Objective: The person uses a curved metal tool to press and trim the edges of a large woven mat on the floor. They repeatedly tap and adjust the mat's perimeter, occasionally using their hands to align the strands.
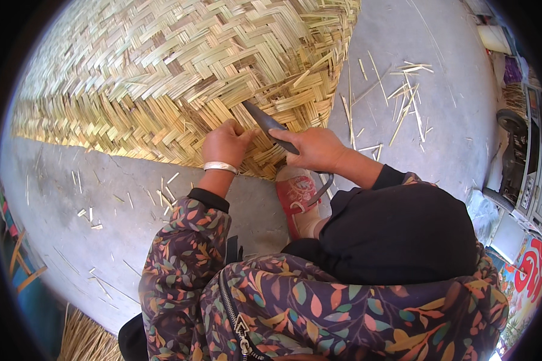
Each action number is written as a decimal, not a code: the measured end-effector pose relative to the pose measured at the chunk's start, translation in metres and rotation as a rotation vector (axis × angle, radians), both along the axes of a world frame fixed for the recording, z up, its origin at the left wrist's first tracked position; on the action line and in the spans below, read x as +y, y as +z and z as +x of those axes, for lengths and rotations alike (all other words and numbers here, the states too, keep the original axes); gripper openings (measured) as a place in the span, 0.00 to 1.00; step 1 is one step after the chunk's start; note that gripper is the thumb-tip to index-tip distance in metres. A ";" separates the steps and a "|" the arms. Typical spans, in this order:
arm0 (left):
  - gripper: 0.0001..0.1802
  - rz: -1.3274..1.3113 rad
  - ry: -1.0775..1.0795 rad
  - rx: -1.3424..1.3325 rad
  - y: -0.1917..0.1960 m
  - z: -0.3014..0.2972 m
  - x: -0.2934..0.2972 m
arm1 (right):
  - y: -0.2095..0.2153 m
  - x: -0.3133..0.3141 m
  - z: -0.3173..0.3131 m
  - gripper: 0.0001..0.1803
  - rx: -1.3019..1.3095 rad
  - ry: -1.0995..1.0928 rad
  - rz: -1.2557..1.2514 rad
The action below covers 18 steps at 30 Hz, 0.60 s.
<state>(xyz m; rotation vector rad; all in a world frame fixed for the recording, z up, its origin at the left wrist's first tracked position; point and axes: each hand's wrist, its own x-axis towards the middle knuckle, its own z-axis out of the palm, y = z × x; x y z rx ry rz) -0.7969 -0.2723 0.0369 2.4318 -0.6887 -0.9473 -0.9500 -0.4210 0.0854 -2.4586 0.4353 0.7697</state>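
My left hand [226,144], with a pale bangle at its wrist, is closed at the near edge of a large woven mat [180,78]. Its fingertips press together at the strips, and whatever they pinch is too hidden to make out. In my right hand [320,149] is a dark, flat, pointed blade [262,118], its tip slanting up and left onto the weave. A thin dark loop [327,183] shows below that hand; whether it belongs to the blade I cannot tell. Loose strip ends stick out along the mat's right edge.
My foot in a red patterned shoe [296,195] rests against the mat's near corner. Cut strips [408,99] litter the grey floor [379,36] on both sides. A bundle of straw-like stalks [87,337] lies at lower left. A wheeled vehicle [527,159] stands at the right.
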 end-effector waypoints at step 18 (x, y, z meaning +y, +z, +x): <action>0.19 -0.221 -0.083 0.017 -0.016 0.019 0.043 | 0.057 -0.069 -0.046 0.32 -0.098 0.578 -0.161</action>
